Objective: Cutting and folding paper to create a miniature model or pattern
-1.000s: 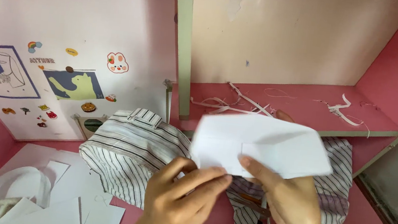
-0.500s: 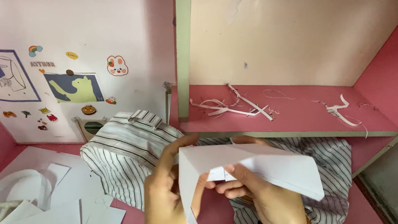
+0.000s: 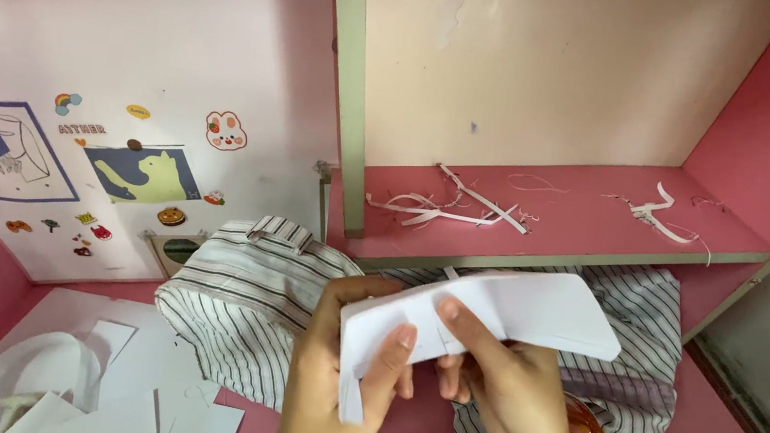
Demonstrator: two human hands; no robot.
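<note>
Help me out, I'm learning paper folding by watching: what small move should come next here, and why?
Probably press the fold flat. The white paper is held in the air, bent over at its left end. The left hand has a grip on that bend and the right hand supports it from below, so pinching along the bend would likely set the crease.

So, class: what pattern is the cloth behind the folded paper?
White cloth with dark thin stripes, head view.

I see bright, even, diffuse light with no glare. Soft shadow lies beneath the pink shelf (image 3: 542,216) and under the folded white paper (image 3: 490,318). Focus is sharp throughout; straight edges left of the shelf bow slightly.
</note>
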